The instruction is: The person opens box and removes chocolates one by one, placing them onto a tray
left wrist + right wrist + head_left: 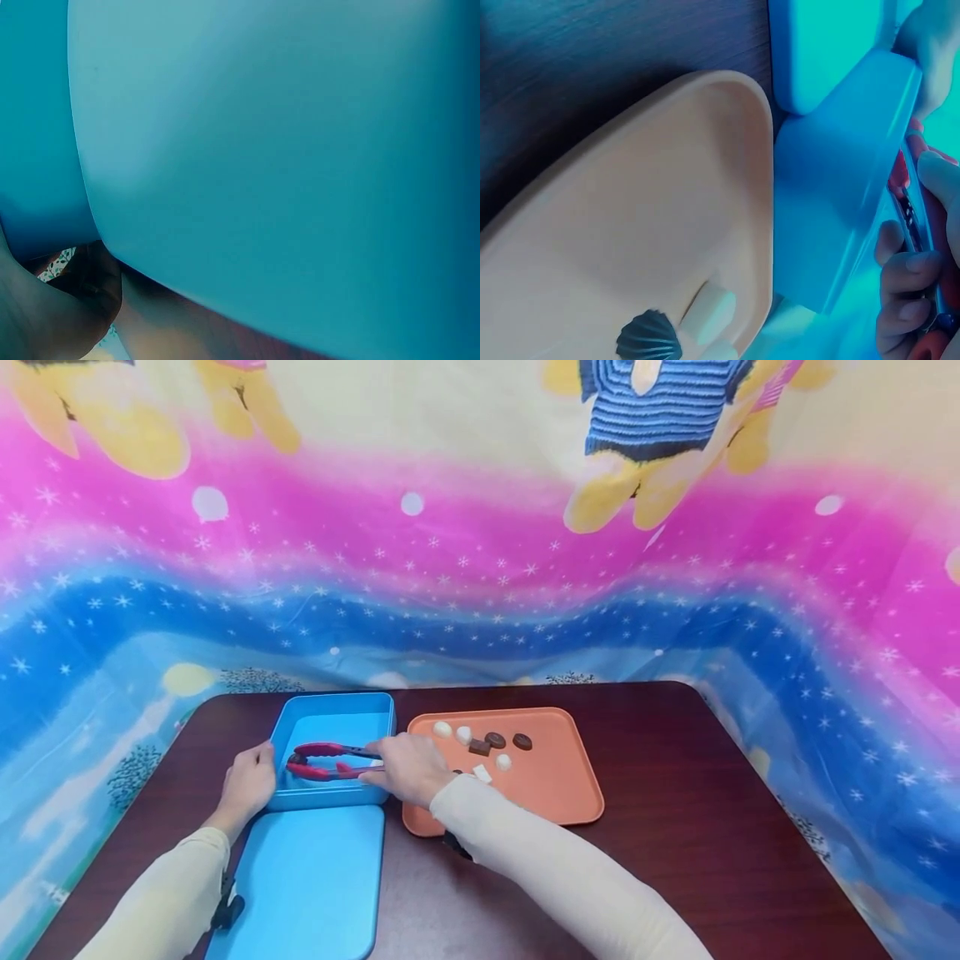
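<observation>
A blue rectangular box [330, 799] stands at the left of the table. My left hand [249, 782] holds its left wall; in the left wrist view a curled thumb and finger meet at the box edge. Inside the box opening, red-tipped tongs [324, 749] point left, gripped by my right hand [411, 767] over the right wall. Between the tong tips sits a small dark piece [297, 760] that looks like chocolate. An orange tray [562, 793] beside the box bears several brown and white pieces, among them a dark shell-shaped chocolate [649, 337] and a white block [709, 311].
A flat blue lid [315, 877] lies in front of the box, partly under my left forearm. My right sleeve [555, 860] crosses over the tray's front edge. Behind the dark brown table [660, 827] hangs a patterned cloth [480, 610].
</observation>
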Motion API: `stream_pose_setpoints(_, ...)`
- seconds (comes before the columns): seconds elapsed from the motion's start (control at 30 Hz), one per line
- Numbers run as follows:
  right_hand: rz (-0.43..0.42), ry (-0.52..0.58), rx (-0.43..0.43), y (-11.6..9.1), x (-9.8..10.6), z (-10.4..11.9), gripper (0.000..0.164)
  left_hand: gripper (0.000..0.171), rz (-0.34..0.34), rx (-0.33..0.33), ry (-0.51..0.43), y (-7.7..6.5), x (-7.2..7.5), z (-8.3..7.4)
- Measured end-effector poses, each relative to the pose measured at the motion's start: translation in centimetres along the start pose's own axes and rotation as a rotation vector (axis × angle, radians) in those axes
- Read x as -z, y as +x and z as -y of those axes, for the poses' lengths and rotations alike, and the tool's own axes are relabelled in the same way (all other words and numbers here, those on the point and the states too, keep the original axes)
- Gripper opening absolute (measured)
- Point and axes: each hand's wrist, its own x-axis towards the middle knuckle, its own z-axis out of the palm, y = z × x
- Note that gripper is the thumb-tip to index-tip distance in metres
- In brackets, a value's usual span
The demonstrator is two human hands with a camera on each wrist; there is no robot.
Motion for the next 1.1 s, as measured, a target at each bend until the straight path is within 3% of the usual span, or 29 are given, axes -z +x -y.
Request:
stream_pose_setpoints(0.3, -0.047, 0.168, -0.016, -1.8, 0.7, -1.8, 0.050, 0.067, -0.005, -0.003, 0.010, 0.1, 0.0, -0.1)
stream_pose_setpoints(0.7, -0.170, 0.161, -0.058, -5.2, 2.2, -4.3, 0.038, 0.067, 0.005, -0.019, 0.003, 0.0, 0.0, 0.2)
stream_pose_setpoints(1.1, -0.229, 0.176, -0.153, -8.7, 3.0, -7.2, 0.054, 0.068, -0.012, -0.038, -0.003, -0.1, -0.1, 0.2)
